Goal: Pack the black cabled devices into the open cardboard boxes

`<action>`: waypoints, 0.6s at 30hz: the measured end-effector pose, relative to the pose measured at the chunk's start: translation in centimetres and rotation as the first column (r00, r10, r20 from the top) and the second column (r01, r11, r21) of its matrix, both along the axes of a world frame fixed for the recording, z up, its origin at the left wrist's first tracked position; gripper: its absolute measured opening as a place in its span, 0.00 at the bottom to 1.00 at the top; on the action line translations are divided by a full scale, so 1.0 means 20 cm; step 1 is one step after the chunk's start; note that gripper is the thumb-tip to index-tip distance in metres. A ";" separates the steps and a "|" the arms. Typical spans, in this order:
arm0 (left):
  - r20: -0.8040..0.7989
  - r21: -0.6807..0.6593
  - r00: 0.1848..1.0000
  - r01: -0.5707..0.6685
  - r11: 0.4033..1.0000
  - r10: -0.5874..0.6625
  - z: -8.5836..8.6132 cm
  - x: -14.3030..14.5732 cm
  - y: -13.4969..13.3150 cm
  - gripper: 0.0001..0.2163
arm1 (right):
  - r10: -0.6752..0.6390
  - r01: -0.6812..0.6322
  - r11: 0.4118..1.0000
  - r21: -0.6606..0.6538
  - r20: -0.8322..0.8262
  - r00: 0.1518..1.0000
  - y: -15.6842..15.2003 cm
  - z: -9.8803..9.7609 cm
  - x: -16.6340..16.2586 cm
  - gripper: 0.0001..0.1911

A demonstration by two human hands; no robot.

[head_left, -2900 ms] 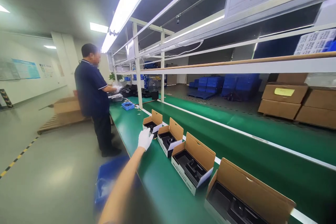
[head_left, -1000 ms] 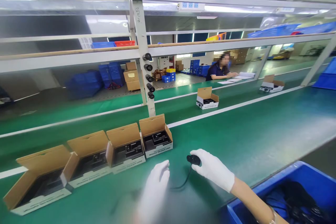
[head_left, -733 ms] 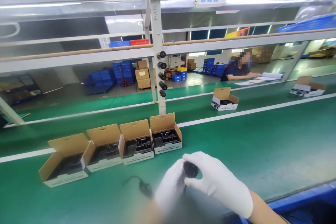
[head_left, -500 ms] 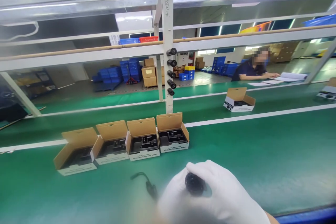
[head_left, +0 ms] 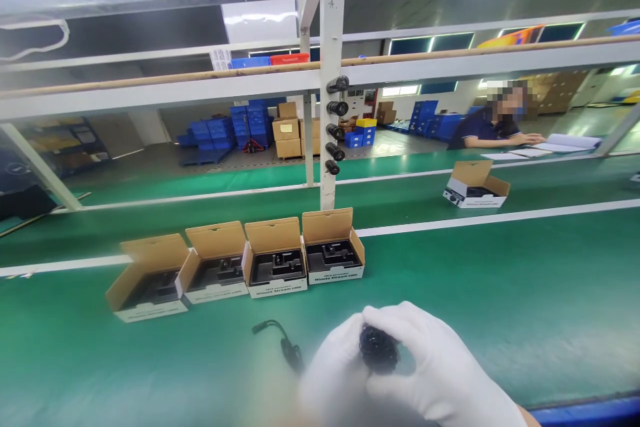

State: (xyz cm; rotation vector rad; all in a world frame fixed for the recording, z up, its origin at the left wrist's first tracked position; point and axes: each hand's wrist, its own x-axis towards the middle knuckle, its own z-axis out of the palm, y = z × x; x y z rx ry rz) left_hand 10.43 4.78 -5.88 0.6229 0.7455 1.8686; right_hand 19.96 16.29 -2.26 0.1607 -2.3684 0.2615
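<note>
**A:** Both gloved hands sit low in the head view, pressed together around one part. The right hand (head_left: 440, 373) curls over a small black round module (head_left: 379, 349), thumb and forefinger pinching its rim; the left hand (head_left: 333, 373) cups it from the other side, blurred by closeness.

**B:** And the cable?

**A:** A thin black cable (head_left: 280, 340) lies on the green belt (head_left: 500, 293) just left of the left hand, ending in a small plug. It runs toward the hands, but whether it joins the module is hidden behind the left glove.

**B:** Which way does the module face?

**A:** Its round face points up and back toward the wearer. It is about as wide as it is deep, so no long axis can be made out. The cable's run goes from upper left down toward the hands.

**B:** What could go wrong?

**A:** The pinch is only on the rim, and gloves are smooth, so the module could slip onto the belt. The loose cable could also snag or drag if lifted quickly.

**B:** Nearby?

**A:** Four open cardboard boxes (head_left: 333, 257) stand in a row beyond the hands, somewhat left, each with a black tray. Another open box (head_left: 475, 183) sits far off to the right, near a seated person's sleeve (head_left: 475, 133).
</note>
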 end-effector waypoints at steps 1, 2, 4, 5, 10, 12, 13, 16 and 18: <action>0.020 0.005 1.000 -0.001 1.000 0.000 0.00 0.00 0.00 0.11 | 0.002 -0.002 1.000 -0.005 0.001 1.000 0.00 0.00 0.00 0.21; 0.029 0.015 1.000 -0.001 1.000 0.000 0.00 0.00 0.00 0.12 | 0.005 -0.005 1.000 -0.013 0.006 1.000 0.00 0.01 0.00 0.21; 0.015 0.048 1.000 -0.018 0.999 0.017 0.00 -0.01 0.00 0.12 | 0.015 -0.014 0.999 -0.041 0.025 1.000 0.01 0.01 -0.01 0.22; -0.005 0.072 0.999 -0.033 0.997 0.034 -0.01 -0.02 0.00 0.13 | 0.020 -0.018 0.998 -0.058 0.034 0.999 0.02 0.00 -0.01 0.22; -0.177 0.022 0.970 -0.164 0.986 0.165 -0.09 -0.10 -0.04 0.13 | -0.005 0.008 0.997 -0.073 0.046 0.999 0.09 -0.06 -0.01 0.23; -0.244 -0.046 0.951 -0.205 0.978 0.188 -0.10 -0.12 -0.06 0.14 | -0.012 0.016 0.999 -0.049 0.070 0.997 0.12 -0.08 -0.01 0.24; -0.272 -0.071 0.942 -0.221 0.973 0.194 -0.09 -0.13 -0.07 0.14 | -0.012 0.015 0.999 -0.040 0.082 0.997 0.12 -0.09 -0.01 0.24; -0.335 -0.126 0.920 -0.255 0.959 0.201 -0.02 -0.13 -0.09 0.16 | 0.014 -0.010 0.999 -0.034 0.101 0.995 0.11 -0.08 -0.02 0.27; -0.326 -0.126 0.925 -0.244 0.961 0.192 0.05 -0.11 -0.10 0.16 | 0.040 -0.032 0.998 -0.061 0.138 0.990 0.10 -0.06 -0.02 0.26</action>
